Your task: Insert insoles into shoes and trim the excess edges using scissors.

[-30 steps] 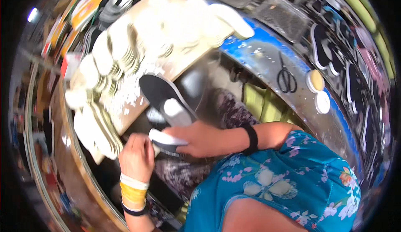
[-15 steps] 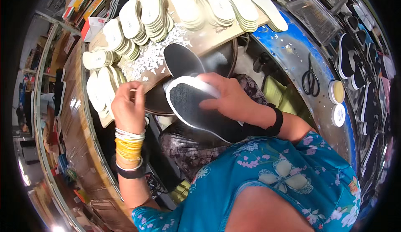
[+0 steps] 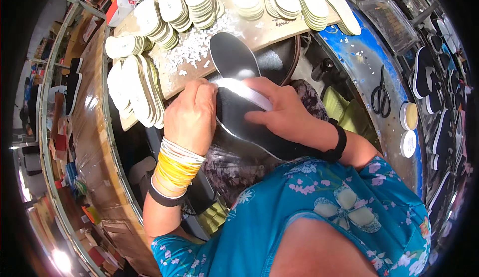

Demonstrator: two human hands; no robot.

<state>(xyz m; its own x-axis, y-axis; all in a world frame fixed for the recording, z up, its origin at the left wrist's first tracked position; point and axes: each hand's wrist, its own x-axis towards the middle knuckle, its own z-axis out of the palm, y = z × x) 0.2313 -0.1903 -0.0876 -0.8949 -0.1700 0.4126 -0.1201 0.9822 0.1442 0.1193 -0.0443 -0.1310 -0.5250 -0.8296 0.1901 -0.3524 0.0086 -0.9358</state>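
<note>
A dark, shoe-shaped sole piece (image 3: 234,115) with a white rim and a white band near its toe is held over my lap. My right hand (image 3: 282,110) grips it, thumb on the dark face and fingers over the white band. At its left edge my left hand (image 3: 192,115) is closed in a pinch; what the fingertips hold, if anything, is hidden. Rubber bands (image 3: 174,170) in white and yellow circle my left wrist. Just beyond the held piece, a second black sole-shaped form (image 3: 232,52) stands over a dark round basin (image 3: 279,62).
Stacks of cream insoles (image 3: 199,0) line a wooden board (image 3: 169,80) scattered with white scraps (image 3: 199,47). On the blue, worn bench (image 3: 349,52) at right lie black scissors (image 3: 381,97) and two round tins (image 3: 409,116). Dark shoes (image 3: 423,72) fill the far right.
My left hand has moved right, from apart beside the board to the sole piece's edge. The sole piece has turned slightly in my right hand, and the whole view has shifted.
</note>
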